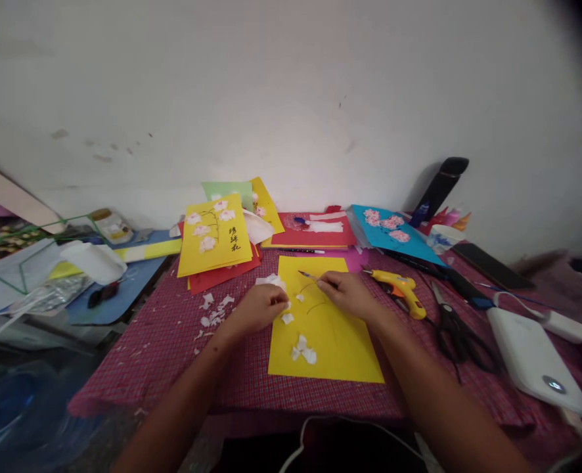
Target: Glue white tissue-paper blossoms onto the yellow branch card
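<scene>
A yellow sheet of paper [340, 355] lies in front of me, with thin curved lines and a few white paper pieces [304, 350] on it. My right hand [347, 293] is closed around a thin paintbrush [308, 275], its dark tip pointing left over the sheet's upper part. At the sheet's left edge my left hand [262, 307] has its fingers pinched together; a small white bit shows by the fingertips, but what they hold is not clear. Torn white scraps [215, 316] are scattered on the cloth left of that hand, and folded white tissue [271, 281] lies behind it.
Finished yellow flower cards [212, 233] are stacked back left, a blue flower card [394, 233] back right. A yellow glue gun [402, 289], black scissors [456, 332] and a white power bank [537, 361] lie on the right. A white paper roll [94, 263] is at far left.
</scene>
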Demonstrator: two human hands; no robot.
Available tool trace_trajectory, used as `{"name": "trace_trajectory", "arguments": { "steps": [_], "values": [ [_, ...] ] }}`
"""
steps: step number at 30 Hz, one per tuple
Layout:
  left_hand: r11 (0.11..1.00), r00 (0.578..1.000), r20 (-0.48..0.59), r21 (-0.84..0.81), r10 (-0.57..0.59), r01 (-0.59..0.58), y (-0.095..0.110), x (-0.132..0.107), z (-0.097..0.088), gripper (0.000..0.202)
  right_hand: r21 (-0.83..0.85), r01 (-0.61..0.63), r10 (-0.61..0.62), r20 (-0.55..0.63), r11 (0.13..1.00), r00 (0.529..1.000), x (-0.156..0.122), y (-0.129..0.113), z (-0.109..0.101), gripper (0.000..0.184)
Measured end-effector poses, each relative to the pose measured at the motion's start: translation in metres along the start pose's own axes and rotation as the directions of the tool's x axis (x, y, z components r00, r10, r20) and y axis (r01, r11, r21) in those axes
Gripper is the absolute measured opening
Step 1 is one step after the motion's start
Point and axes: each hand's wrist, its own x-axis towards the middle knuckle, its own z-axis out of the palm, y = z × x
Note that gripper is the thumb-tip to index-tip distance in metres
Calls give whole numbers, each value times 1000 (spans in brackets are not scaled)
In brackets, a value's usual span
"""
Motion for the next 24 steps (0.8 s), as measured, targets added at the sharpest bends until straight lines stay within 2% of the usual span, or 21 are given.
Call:
{"name": "trace_trajectory", "arguments": {
  "steps": [2, 6, 11, 14, 17, 19, 21, 22, 24],
  "values": [
    [993, 997, 42, 94, 66, -70, 1, -8, 8, 16, -3, 10, -10, -6, 1000, 1000, 0, -1, 1, 26],
    [977, 981, 121, 137, 150, -166, 6, -24, 15, 22, 22, 16, -16, -15, 1000, 1000, -1, -3, 2, 24],
    [985, 972, 183, 56, 149, -162, 23, -46, 15, 24, 3, 25, -25, -9, 1000, 1000, -1, -5, 1, 24],
    [988, 974, 161, -33, 157, -154, 28, -52, 11, 24, -2, 47, -47, 4, 999, 999, -2, -7, 1, 24],
    [994, 991, 81, -16, 106, -105, 18, -42, -2, 24, -26, 47, -46, 9, 999, 999, -2, -8, 1, 23],
    [994, 997, -60, 100, 45, -39, 4, -28, -11, 20, -34, 52, -52, 14, 998, 999, -2, -9, 1, 22],
    [972, 986, -164, 230, -10, 49, -10, -11, -17, 20, -36, 55, -55, 21, 998, 998, -2, -9, 1, 23],
    [955, 982, -187, 287, -15, 70, -15, -4, -18, 19, -38, 53, -52, 22, 998, 998, -2, -9, 1, 23],
    [929, 990, -135, 368, 30, 22, -21, 8, -17, 20, -42, 46, -45, 20, 998, 999, -2, -8, 2, 23]
  ]
}}
